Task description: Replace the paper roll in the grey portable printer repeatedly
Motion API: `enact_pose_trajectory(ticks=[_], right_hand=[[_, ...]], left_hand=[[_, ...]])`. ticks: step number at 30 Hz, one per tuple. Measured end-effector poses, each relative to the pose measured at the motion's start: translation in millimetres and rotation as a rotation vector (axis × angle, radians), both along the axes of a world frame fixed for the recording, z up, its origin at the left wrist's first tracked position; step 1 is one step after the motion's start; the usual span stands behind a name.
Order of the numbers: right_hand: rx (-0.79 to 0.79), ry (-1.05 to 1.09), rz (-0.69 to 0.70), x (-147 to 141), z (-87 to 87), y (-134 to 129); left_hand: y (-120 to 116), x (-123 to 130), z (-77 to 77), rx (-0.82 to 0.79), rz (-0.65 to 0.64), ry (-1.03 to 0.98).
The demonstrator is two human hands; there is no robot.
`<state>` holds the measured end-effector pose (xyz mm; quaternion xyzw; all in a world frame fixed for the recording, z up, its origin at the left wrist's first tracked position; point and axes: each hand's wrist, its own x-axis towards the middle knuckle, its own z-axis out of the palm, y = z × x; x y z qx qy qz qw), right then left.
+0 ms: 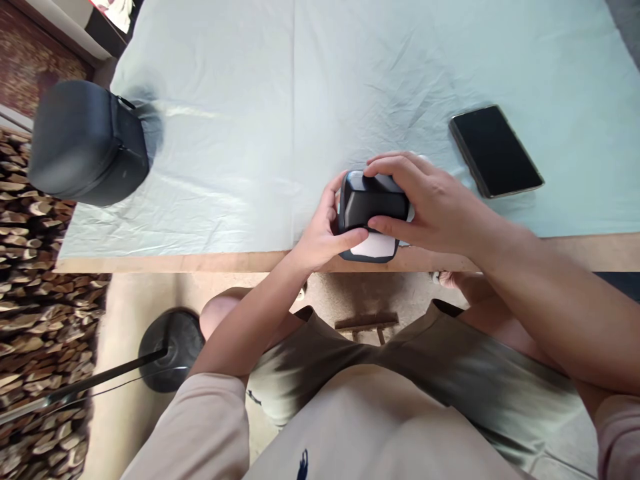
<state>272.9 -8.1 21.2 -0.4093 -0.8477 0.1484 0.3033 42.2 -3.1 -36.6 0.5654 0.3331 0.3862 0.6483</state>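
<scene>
Near the table's front edge, a small black rounded object (376, 207) with a smooth, faceted top is between my hands. A pale panel (375, 247) with a dark rim shows at its near side; I cannot tell whether this is one piece or a case beneath it. My left hand (325, 230) grips its left side, thumb along the near side and fingers behind. My right hand (425, 193) closes over its right part from above, fingertips at the far side and thumb at the near side. The underside is hidden.
A smartphone (496, 152), screen dark, lies to the right on the pale cloth (240, 133). At the left edge stands a large black zip case (90, 143). Under the table's wooden edge (175, 263) are a round black stand base (170, 350) and stacked firewood (45, 347).
</scene>
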Motion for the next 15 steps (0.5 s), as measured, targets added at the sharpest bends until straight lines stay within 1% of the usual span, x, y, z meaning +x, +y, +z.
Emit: enact_pose_trajectory(ticks=[4,6,9,11,15], right_hand=[[0.087,-0.061,0.074,-3.3,2.7,-6.8],[0.100,-0.090,0.076,-2.8,3.7,-7.7],[0.080,-0.092,0.050,-1.4,1.8,-5.8],[0.049,-0.062,0.026,-0.6,-0.9,-3.4],[0.008,0.000,-0.013,1.5,-4.2,-0.2]], left_hand=[[-2.5,-1.1,-0.8,0.036,0.019,-0.023],[-2.7,-0.3,0.5,0.034,0.008,-0.040],[-2.0,2.8,4.1,-0.027,0.006,-0.080],[-2.0,5.6,7.0,-0.084,0.044,-0.115],[-3.2,10.9,11.0,-0.177,0.159,-0.192]])
